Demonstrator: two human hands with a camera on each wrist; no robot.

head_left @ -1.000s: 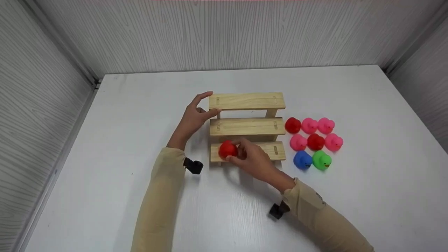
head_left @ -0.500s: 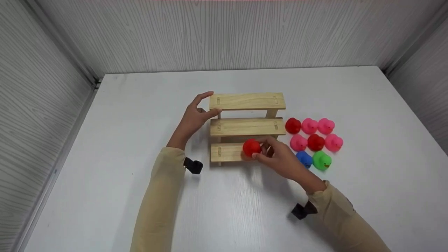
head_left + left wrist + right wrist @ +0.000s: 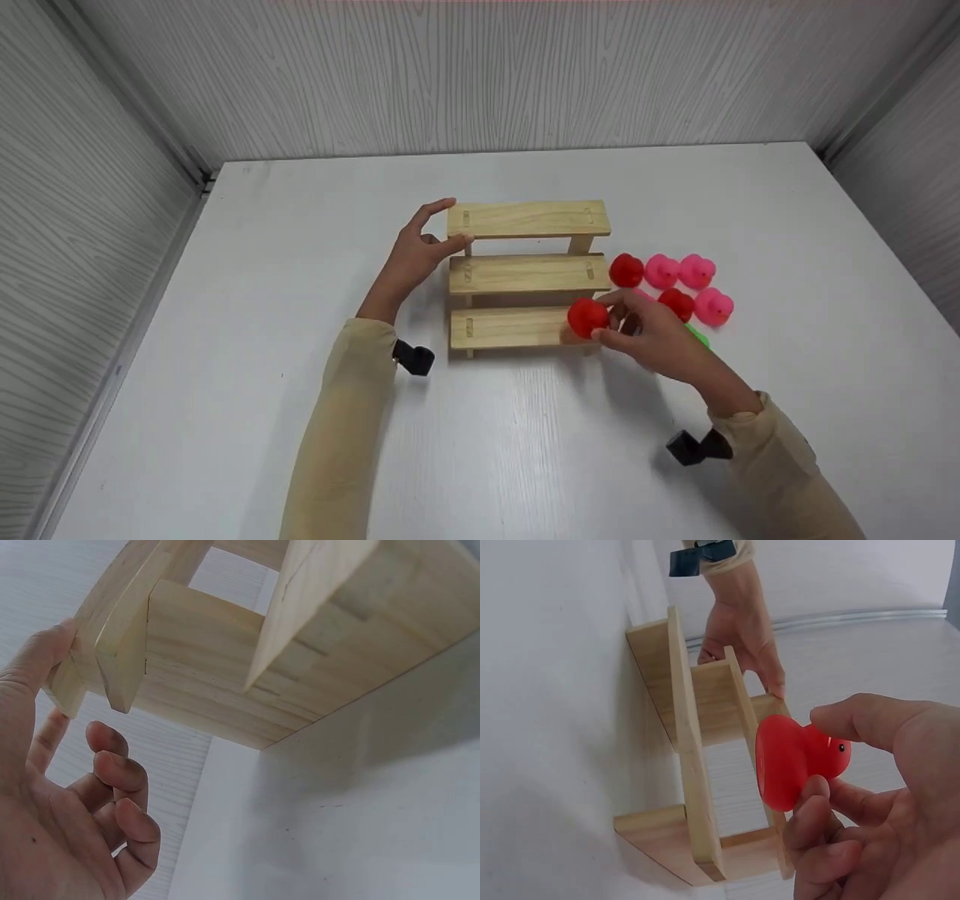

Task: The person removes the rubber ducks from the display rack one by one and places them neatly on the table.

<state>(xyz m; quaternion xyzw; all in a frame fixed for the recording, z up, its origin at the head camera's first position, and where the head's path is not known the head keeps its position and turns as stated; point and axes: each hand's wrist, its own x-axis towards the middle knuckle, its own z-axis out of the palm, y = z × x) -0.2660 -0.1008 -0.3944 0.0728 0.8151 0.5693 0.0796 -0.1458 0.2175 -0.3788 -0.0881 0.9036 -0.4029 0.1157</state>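
Note:
A three-tier wooden shelf (image 3: 529, 274) stands on the white table. With thumb and index finger my left hand (image 3: 415, 255) pinches the left end of its top board (image 3: 529, 219); the other fingers curl beneath, touching nothing, in the left wrist view. My right hand (image 3: 660, 337) pinches a red rubber duck (image 3: 588, 319) between thumb and fingers, in front of the right end of the bottom board (image 3: 510, 328). The right wrist view shows the red duck (image 3: 791, 761) lying sideways, its black eye visible. Whether it touches the board I cannot tell.
Right of the shelf sit several more rubber ducks: red (image 3: 627, 270), pink (image 3: 697, 271) and green (image 3: 699, 335) ones. My right hand partly covers the nearer ones. Pale wood-grain panels (image 3: 480, 82) wall the table (image 3: 315, 195) at the back and sides.
My right hand has moved the red duck rightward along the bottom board, from its left end to its right end. It now hides the blue duck. My left hand has stayed put.

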